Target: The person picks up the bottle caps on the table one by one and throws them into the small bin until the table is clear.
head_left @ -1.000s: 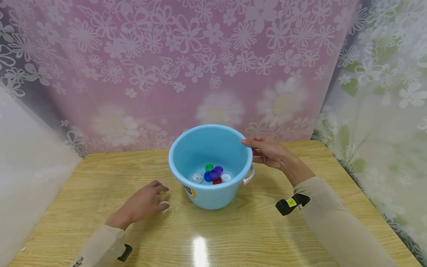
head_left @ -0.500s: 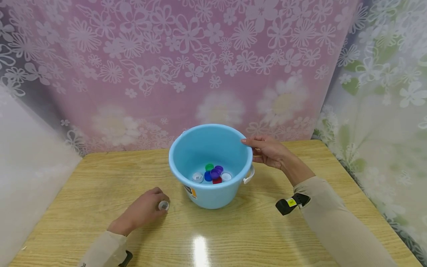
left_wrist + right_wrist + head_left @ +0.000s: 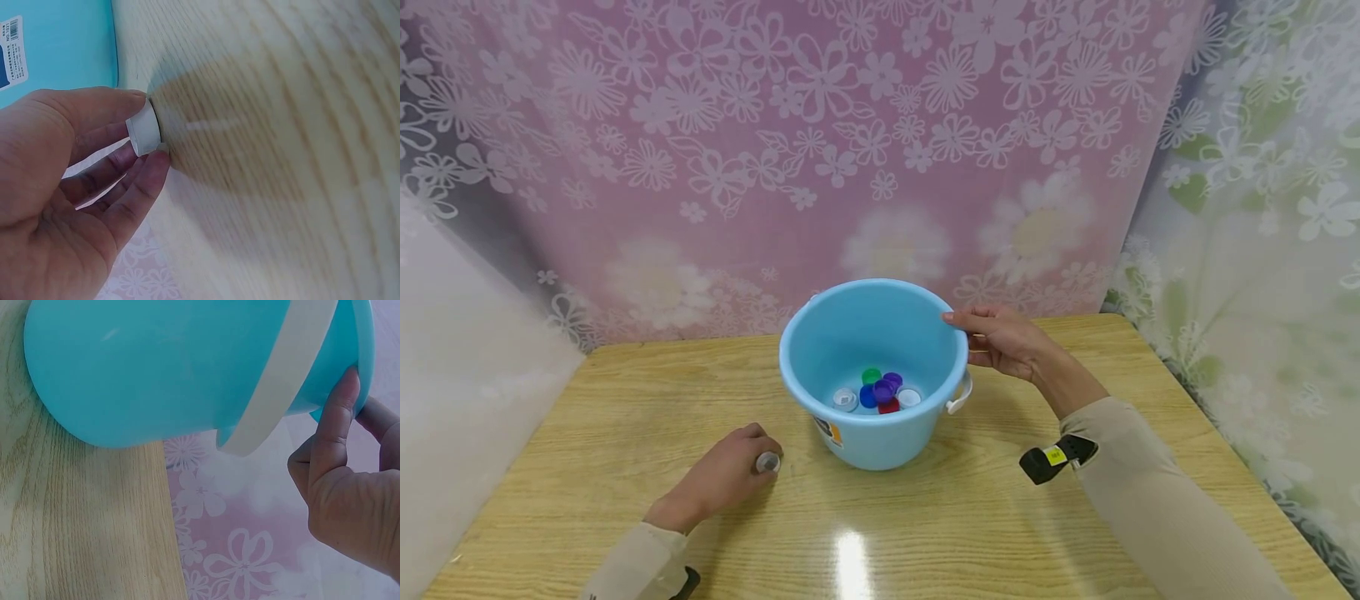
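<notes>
A light blue bucket (image 3: 880,446) stands upright on the wooden table (image 3: 625,400). On its floor lie several bottle caps, among them a green cap (image 3: 871,377), a blue cap (image 3: 868,396), a red cap (image 3: 888,407) and white ones. My right hand (image 3: 1003,342) grips the bucket's right rim, thumb over the edge and fingers outside. Left of the bucket, my left hand (image 3: 726,471) pinches a white bottle cap (image 3: 145,130) between thumb and fingers. In the left wrist view that cap is at the tabletop, its side facing the camera.
The bucket's white handle (image 3: 275,387) hangs down its outer side. A pink flowered curtain (image 3: 880,150) backs the table, with a pale flowered curtain (image 3: 1262,275) at the right. A small white scrap (image 3: 455,559) lies near the table's left edge.
My left hand's fingers have closed from a looser spread onto the white bottle cap, the hand shifting slightly. The right hand and the bucket have stayed in place.
</notes>
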Tool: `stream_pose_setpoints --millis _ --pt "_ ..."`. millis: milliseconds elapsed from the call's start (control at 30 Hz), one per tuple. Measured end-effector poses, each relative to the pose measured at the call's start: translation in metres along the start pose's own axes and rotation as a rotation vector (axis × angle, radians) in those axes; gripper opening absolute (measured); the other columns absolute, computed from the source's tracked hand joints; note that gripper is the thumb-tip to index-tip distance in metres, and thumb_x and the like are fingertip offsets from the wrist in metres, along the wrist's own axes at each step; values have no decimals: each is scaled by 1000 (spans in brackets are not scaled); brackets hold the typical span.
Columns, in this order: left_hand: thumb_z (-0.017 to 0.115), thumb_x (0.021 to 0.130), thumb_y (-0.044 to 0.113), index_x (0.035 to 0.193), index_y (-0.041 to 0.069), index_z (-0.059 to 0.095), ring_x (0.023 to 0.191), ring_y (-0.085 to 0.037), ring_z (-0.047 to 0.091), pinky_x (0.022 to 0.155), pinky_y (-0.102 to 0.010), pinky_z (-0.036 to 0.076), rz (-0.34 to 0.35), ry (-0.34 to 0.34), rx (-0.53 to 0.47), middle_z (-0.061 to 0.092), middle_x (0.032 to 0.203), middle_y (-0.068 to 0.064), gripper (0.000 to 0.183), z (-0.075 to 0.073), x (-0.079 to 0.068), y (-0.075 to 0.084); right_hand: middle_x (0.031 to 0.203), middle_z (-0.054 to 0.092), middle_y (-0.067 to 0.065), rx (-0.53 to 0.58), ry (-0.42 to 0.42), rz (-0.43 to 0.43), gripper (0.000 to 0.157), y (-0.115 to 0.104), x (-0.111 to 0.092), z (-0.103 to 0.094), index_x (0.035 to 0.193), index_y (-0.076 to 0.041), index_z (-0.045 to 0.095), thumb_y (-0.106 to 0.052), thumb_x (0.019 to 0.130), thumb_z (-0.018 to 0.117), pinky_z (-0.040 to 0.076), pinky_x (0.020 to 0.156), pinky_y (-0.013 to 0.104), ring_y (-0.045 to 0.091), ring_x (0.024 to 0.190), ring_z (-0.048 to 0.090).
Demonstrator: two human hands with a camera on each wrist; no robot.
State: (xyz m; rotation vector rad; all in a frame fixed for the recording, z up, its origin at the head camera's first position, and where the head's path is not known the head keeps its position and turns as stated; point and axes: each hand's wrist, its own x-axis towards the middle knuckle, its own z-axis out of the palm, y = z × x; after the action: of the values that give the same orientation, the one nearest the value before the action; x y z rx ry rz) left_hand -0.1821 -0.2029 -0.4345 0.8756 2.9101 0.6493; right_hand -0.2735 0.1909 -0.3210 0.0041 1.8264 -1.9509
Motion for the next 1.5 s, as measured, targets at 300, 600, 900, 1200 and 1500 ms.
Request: stream_pose_setpoints --millis 300,600,900,1200,1500 --pt "66 88 6 95 10 68 79 -12 50 68 -31 46 16 -14 -8 56 90 3 8 -1 0 2 96 64 12 -2 -4 -3 44 0 -1 0 122 3 52 -26 92 65 55 74 34 21 82 69" --pt "72 84 8 106 1 68 83 -19 60 68 -32 53 -55 68 26 59 100 -5 23 -28 7 5 98 65 13 5 -13 -6 48 2 0 0 124 6 50 -26 92 66 55 75 35 23 85 69" --pt "67 89 11 111 -3 65 76 -22 63 65 -36 55 -134 201 44 57 102 -13 26 -78 17 16 99 65 13 13 -21 -5 48 2 -1 1 125 5 50 -26 92 66 55 76 36 23 86 69" --pt "62 91 14 118 -3 62 80 -31 66 66 -43 55 -165 312 59 55 113 -21 32 -117 37 38 99 64 13 9 -16 -6 47 2 -2 0 125 5 50 -26 92 65 55 76 35 22 85 69" --pt "63 91 16 116 1 65 85 -30 64 71 -43 53 -164 427 38 56 111 -16 30 -126 61 71 99 63 13 7 -24 -13 46 1 -3 0 123 5 51 -26 92 65 55 76 35 22 85 69"
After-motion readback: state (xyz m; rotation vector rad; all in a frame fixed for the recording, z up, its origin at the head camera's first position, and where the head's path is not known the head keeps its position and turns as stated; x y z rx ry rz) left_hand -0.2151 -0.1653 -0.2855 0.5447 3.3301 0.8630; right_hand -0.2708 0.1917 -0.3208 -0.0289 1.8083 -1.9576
